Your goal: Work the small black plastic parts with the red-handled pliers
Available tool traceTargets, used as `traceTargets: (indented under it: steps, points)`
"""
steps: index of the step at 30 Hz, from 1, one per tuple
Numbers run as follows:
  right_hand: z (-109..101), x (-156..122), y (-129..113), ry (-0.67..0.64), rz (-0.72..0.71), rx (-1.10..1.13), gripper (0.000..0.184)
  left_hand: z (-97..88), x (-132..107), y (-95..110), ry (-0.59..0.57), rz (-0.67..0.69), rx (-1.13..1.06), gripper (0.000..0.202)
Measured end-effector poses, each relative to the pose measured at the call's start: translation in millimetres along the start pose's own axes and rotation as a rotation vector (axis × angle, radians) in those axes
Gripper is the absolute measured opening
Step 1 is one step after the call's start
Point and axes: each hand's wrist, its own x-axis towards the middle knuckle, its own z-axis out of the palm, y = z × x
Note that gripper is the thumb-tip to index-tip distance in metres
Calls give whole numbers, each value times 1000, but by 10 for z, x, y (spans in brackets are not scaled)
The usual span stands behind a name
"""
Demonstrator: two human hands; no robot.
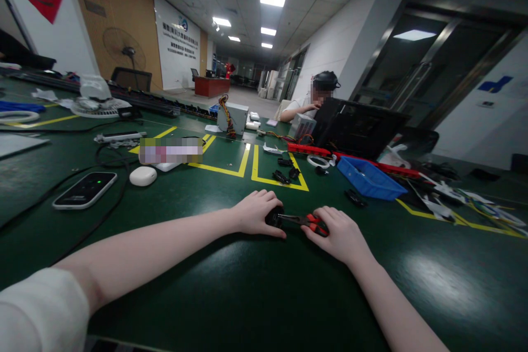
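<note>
My left hand [256, 211] rests on the green table [256, 291] with its fingers curled round a small black part [273, 216]. My right hand [336, 232] is closed on the red and black handles of a pair of pliers [305, 220]. The pliers' jaws point left and meet the black part between my two hands. Both forearms stretch forward from the near edge.
A blue bin [368, 177] sits to the right beyond my hands, with small black parts [284, 175] near the yellow floor tape lines. A phone [85, 189] and a white case [143, 175] lie at left. Another person [307, 103] works behind a black computer case [357, 126].
</note>
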Motion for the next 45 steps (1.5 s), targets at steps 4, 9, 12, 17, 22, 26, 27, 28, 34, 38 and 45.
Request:
traceTargets:
  steps: [4, 9, 12, 17, 22, 26, 27, 28, 34, 38, 45]
  points:
    - [10, 0, -6, -6, -16, -41, 32, -14, 0, 11, -7, -1, 11, 70]
    - [15, 4, -27, 0, -25, -66, 34, -35, 0, 24, -13, 7, 24, 65]
    - [17, 4, -26, 9, -31, -52, 33, -29, 2, 19, -7, 4, 24, 64]
    - [17, 3, -24, 7, -33, -24, 32, -21, 2, 19, 19, -23, -29, 69]
    - [-20, 10, -43, -29, 5, 18, 30, -43, -2, 37, 47, -9, -97, 72]
    - [-23, 16, -30, -28, 25, 35, 31, -48, -5, 30, 52, 7, -123, 79]
    - [-15, 18, -23, -30, 28, 34, 32, -47, -5, 25, 51, 11, -117, 80]
    - [-4, 19, -15, -36, 31, 31, 32, -46, -4, 21, 49, 15, -109, 81]
    - [58, 27, 25, -57, 5, -15, 31, -39, 6, 4, 50, 27, -80, 83]
    - [62, 30, 37, -55, 7, 4, 20, -43, 10, 4, 62, 33, -74, 84]
    - [33, 52, 15, -116, 65, 37, 16, -44, 16, 5, 78, 28, -46, 84]
